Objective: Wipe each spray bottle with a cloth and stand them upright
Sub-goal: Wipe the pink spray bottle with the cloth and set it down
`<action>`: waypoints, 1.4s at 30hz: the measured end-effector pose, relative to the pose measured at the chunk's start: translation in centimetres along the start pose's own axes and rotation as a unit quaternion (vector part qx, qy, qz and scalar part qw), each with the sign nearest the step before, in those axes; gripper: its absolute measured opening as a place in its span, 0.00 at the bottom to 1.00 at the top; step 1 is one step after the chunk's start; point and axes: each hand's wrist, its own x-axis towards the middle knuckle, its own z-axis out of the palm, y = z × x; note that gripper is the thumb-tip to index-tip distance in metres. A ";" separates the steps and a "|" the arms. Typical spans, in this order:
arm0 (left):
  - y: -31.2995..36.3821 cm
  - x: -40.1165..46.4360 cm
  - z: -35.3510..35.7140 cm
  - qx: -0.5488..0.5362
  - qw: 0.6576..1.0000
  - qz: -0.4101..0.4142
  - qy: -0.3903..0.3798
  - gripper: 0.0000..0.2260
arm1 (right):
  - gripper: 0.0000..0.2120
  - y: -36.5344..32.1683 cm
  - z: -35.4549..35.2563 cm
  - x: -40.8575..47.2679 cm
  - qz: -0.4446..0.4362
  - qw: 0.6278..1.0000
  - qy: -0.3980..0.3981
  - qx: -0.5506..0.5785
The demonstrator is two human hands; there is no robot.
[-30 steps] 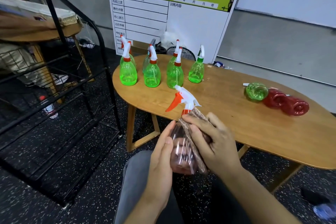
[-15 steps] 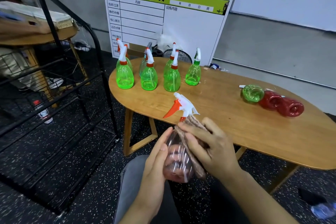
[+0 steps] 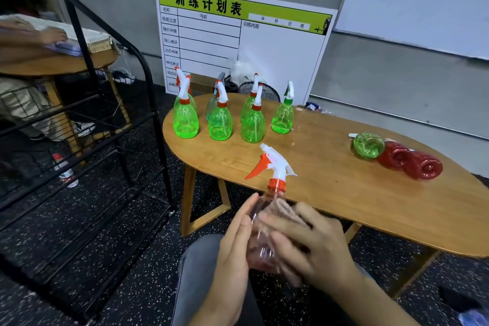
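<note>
While the clear pink spray bottle (image 3: 264,230) is held over the lap at lower centre of the frame, we note its long axis runs near upright, orange-and-white trigger head (image 3: 272,164) uppermost and tipped slightly toward the table. The left hand (image 3: 235,249) braces its left side, fingers straight. The right hand (image 3: 312,246) curls round the right side, pressing a brownish cloth (image 3: 284,210) to the body. The wooden table (image 3: 330,193) edge lies just beyond the bottle. We judge bare tabletop at frame centre, between the standing green bottles (image 3: 219,122) and the lying green (image 3: 367,145) and red bottles (image 3: 412,161), offers room for standing it.
</note>
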 end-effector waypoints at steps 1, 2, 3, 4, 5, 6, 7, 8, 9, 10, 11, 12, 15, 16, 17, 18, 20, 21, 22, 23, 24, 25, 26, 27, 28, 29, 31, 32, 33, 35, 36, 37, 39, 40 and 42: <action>0.0 0.0 -0.1 0.012 1.000 0.003 -0.004 0.20 | 0.14 0.2 -0.1 0.6 0.058 0.998 0.023 0.024; 0.0 -0.1 -0.1 0.025 1.000 0.010 -0.006 0.21 | 0.14 0.4 0.0 1.0 0.109 0.992 0.041 0.055; 0.1 -0.2 -0.2 0.043 0.999 0.019 -0.008 0.25 | 0.14 0.4 0.1 1.4 0.143 0.985 0.051 0.088; 0.2 -0.2 -0.4 0.056 0.998 0.030 -0.013 0.30 | 0.14 0.4 0.2 1.5 0.159 0.979 0.051 0.114; 0.0 -0.1 -0.5 0.065 0.997 0.040 -0.019 0.36 | 0.14 0.3 0.3 1.6 0.163 0.977 0.048 0.130; 0.0 -0.1 -0.6 0.071 0.996 0.048 -0.025 0.40 | 0.14 0.1 0.2 1.8 0.164 0.976 0.047 0.139; -0.3 0.0 -0.6 0.070 0.996 0.052 -0.031 0.43 | 0.14 0.0 0.1 1.8 0.162 0.975 0.050 0.143; -0.4 0.1 -0.5 0.058 0.996 0.052 -0.037 0.44 | 0.14 0.0 0.0 1.9 0.161 0.975 0.059 0.142; -0.5 0.1 -0.4 0.037 0.997 0.046 -0.043 0.44 | 0.14 0.0 -0.2 1.9 0.161 0.974 0.070 0.140; -0.5 0.2 -0.3 0.012 0.998 0.035 -0.047 0.45 | 0.14 0.0 -0.3 1.9 0.162 0.974 0.080 0.138; -0.6 0.3 -0.2 -0.012 0.998 0.022 -0.051 0.45 | 0.14 0.1 -0.4 1.9 0.165 0.973 0.086 0.136; -0.7 0.3 -0.2 -0.031 0.998 0.011 -0.053 0.45 | 0.14 0.2 -0.5 1.9 0.170 0.972 0.090 0.137; -0.7 0.3 -0.4 -0.025 0.998 0.008 -0.059 0.43 | 0.14 0.7 -0.7 1.8 0.184 0.968 0.096 0.140; -0.7 0.3 -0.3 -0.016 0.998 0.010 -0.057 0.39 | 0.14 0.8 -0.8 1.8 0.190 0.967 0.094 0.141; -0.6 0.3 -0.2 -0.012 0.998 0.013 -0.055 0.34 | 0.14 0.9 -0.9 1.9 0.195 0.966 0.090 0.146; -0.5 0.3 -0.1 -0.008 0.998 0.016 -0.053 0.30 | 0.14 0.8 -0.9 1.8 0.200 0.964 0.083 0.152; -0.7 0.3 -0.1 0.002 0.999 0.017 -0.045 0.26 | 0.14 0.6 -0.6 1.6 0.204 0.964 0.066 0.158; -0.8 0.3 -0.2 0.006 0.999 0.020 -0.039 0.25 | 0.14 0.5 -0.4 1.4 0.205 0.964 0.059 0.157; -0.9 0.4 -0.3 0.008 0.999 0.023 -0.031 0.23 | 0.14 0.4 -0.2 1.2 0.207 0.965 0.054 0.152; -1.1 0.5 -0.4 0.011 0.999 0.025 -0.023 0.22 | 0.15 0.3 0.0 0.9 0.205 0.967 0.051 0.141; -1.1 0.5 -0.4 0.013 0.999 0.027 -0.016 0.20 | 0.15 0.2 0.2 0.6 0.195 0.971 0.048 0.125; -1.1 0.6 -0.5 0.015 0.999 0.029 -0.010 0.18 | 0.15 0.0 0.3 0.2 0.175 0.978 0.042 0.107; -1.1 0.6 -0.5 0.012 0.999 0.030 -0.006 0.16 | 0.15 -0.3 0.4 -0.3 0.142 0.985 0.028 0.090; -1.1 0.6 -0.6 0.006 1.000 0.030 -0.003 0.16 | 0.15 -0.6 0.5 -0.9 0.099 0.992 0.004 0.073; -1.1 0.6 -0.7 -0.001 1.000 0.030 0.000 0.18 | 0.15 -1.0 0.6 -1.5 0.051 0.997 -0.023 0.053; -1.1 0.7 -0.8 -0.003 1.000 0.031 0.002 0.20 | 0.14 -1.2 0.6 -2.2 0.003 0.998 -0.044 0.034; -1.2 0.7 -0.7 0.011 0.999 0.038 0.002 0.21 | 0.15 -1.3 0.5 -2.8 -0.060 0.996 -0.058 0.007; -1.2 0.6 -0.6 0.022 0.999 0.043 0.003 0.21 | 0.15 -1.1 0.3 -2.8 -0.077 0.996 -0.054 -0.004; -1.2 0.5 -0.4 0.035 0.998 0.048 0.005 0.21 | 0.15 -0.9 0.1 -2.5 -0.086 0.995 -0.045 -0.016; -1.4 0.4 0.0 0.069 0.996 0.057 0.006 0.20 | 0.14 -0.2 -0.2 -1.5 -0.065 0.997 -0.018 -0.033; -1.4 0.4 0.1 0.081 0.995 0.062 0.003 0.17 | 0.13 0.2 -0.3 -0.8 -0.028 0.999 0.000 -0.031; -1.5 0.4 0.1 0.088 0.994 0.068 0.002 0.18 | 0.13 0.4 -0.4 -0.1 0.021 0.999 0.018 -0.022; -1.6 0.4 0.2 0.097 0.992 0.074 0.006 0.22 | 0.15 0.9 -0.3 1.1 0.103 0.994 0.046 0.008; -1.4 0.4 0.2 0.097 0.992 0.078 0.009 0.23 | 0.16 1.0 -0.1 1.3 0.115 0.992 0.054 0.016; -1.1 0.4 0.1 0.086 0.993 0.079 0.010 0.21 | 0.15 0.6 0.3 1.2 0.104 0.993 0.053 0.023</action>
